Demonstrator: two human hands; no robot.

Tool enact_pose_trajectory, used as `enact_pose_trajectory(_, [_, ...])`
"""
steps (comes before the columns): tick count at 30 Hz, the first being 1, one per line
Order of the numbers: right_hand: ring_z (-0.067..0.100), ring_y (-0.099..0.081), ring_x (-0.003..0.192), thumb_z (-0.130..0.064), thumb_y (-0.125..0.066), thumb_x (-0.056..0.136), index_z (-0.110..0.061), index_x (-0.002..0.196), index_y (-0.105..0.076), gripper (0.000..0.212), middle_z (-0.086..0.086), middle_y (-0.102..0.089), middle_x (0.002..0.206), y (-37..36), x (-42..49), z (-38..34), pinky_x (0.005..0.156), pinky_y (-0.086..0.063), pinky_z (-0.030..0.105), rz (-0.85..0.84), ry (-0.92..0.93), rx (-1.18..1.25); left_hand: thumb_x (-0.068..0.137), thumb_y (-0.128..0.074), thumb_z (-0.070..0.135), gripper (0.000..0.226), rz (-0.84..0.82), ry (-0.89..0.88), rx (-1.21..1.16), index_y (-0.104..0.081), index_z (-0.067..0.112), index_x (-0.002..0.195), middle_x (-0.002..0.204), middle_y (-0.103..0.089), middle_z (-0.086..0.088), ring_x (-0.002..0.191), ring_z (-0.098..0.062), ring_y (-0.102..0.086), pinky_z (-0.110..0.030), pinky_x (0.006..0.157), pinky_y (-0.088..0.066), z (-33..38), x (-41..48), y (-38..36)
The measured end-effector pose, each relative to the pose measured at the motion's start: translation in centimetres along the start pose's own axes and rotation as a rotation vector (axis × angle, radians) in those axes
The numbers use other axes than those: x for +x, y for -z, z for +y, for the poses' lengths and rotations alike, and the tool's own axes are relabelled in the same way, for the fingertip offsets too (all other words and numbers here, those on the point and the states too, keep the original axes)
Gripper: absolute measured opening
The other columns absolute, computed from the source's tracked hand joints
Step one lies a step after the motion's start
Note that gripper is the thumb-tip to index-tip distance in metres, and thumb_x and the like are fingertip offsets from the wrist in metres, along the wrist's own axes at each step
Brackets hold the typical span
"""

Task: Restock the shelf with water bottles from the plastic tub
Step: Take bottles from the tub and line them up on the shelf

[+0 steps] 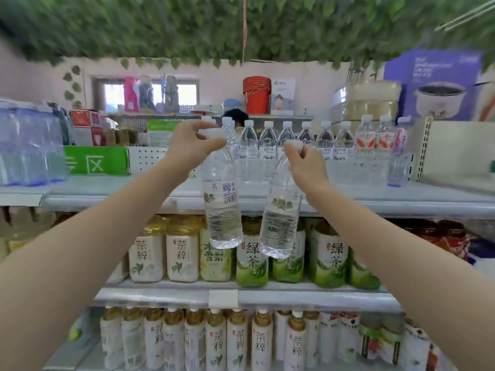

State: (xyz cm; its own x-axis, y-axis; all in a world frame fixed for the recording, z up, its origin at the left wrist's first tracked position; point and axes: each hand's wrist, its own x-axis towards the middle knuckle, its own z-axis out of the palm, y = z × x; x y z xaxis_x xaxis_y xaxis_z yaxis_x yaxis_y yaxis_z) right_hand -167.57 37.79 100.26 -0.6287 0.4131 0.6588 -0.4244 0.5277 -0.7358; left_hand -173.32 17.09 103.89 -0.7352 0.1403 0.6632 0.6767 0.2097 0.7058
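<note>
My left hand pinches the white cap of a clear water bottle that hangs down in front of the top shelf. My right hand pinches the cap of a second clear water bottle, which hangs slightly tilted beside the first. Both bottles dangle in the air before the shelf edge. A row of several water bottles with white caps stands on the top shelf behind my hands. The plastic tub is out of view.
Tea bottles fill the middle shelf and more tea bottles the lowest one. Wrapped packs of blue bottles stand at the top left. A green sign, a red bucket and a purple cooker box sit behind.
</note>
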Motion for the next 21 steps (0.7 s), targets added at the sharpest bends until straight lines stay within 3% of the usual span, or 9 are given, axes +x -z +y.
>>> enact_pose_trajectory(2, [0.013, -0.028, 0.048, -0.033, -0.050, 0.094, -0.019, 0.055, -0.028, 0.046, -0.005, -0.028, 0.051, -0.6, 1.5, -0.4, 0.066, -0.041, 0.036, 0.002, -0.001, 0.017, 0.075, -0.077, 0.021, 0.044, 0.013, -0.018, -0.004, -0.061, 0.020, 0.116, 0.095, -0.063, -0.015, 0.074, -0.018, -0.056, -0.022, 0.062, -0.048, 0.0, 1.1, 0.1])
enact_pose_trajectory(8, [0.011, -0.035, 0.050, -0.035, -0.051, 0.095, -0.018, 0.060, -0.038, 0.041, -0.003, -0.039, 0.057, -3.4, 5.7, -1.0, 0.053, -0.032, 0.026, 0.041, 0.056, 0.021, 0.073, -0.077, 0.016, 0.036, 0.025, -0.026, -0.087, -0.064, 0.016, 0.107, 0.099, -0.067, -0.016, 0.097, -0.030, -0.064, -0.040, 0.086, -0.054, -1.3, 4.9, 0.5])
enact_pose_trajectory(12, [0.011, -0.038, 0.048, -0.037, -0.052, 0.094, -0.021, 0.064, -0.041, 0.036, -0.005, -0.041, 0.056, -5.5, 9.0, -1.2, 0.049, -0.032, 0.025, 0.041, 0.072, 0.048, 0.074, -0.075, 0.011, 0.032, 0.020, -0.051, -0.104, -0.064, 0.015, 0.103, 0.094, -0.068, -0.012, 0.090, -0.026, -0.066, -0.038, 0.085, -0.055, -2.0, 7.6, 0.9])
enact_pose_trajectory(15, [0.015, -0.045, 0.057, -0.041, -0.053, 0.090, -0.016, 0.080, -0.046, 0.028, -0.004, -0.043, 0.061, -6.9, 11.8, -1.3, 0.050, -0.034, 0.026, 0.052, 0.047, 0.040, 0.075, -0.073, 0.008, 0.035, 0.029, -0.081, -0.131, -0.062, 0.012, 0.107, 0.085, -0.066, -0.008, 0.074, -0.015, -0.062, -0.027, 0.074, -0.054, -2.4, 10.0, 1.2])
enact_pose_trajectory(17, [0.014, -0.043, 0.056, -0.039, -0.052, 0.092, -0.019, 0.073, -0.043, 0.029, -0.004, -0.041, 0.061, -7.6, 13.4, -1.3, 0.049, -0.032, 0.024, 0.064, 0.038, 0.027, 0.075, -0.074, 0.008, 0.032, 0.043, -0.096, -0.152, -0.063, 0.014, 0.104, 0.083, -0.066, -0.008, 0.071, -0.014, -0.061, -0.025, 0.067, -0.051, -2.7, 11.7, 1.4])
enact_pose_trajectory(21, [0.007, -0.035, 0.050, -0.034, -0.049, 0.095, -0.022, 0.062, -0.035, 0.038, -0.006, -0.035, 0.058, -8.8, 15.9, -1.3, 0.047, -0.029, 0.021, 0.086, 0.083, 0.002, 0.074, -0.076, 0.014, 0.030, 0.047, -0.103, -0.131, -0.062, 0.021, 0.100, 0.091, -0.068, -0.012, 0.083, -0.021, -0.065, -0.032, 0.073, -0.054, -3.5, 14.2, 1.5])
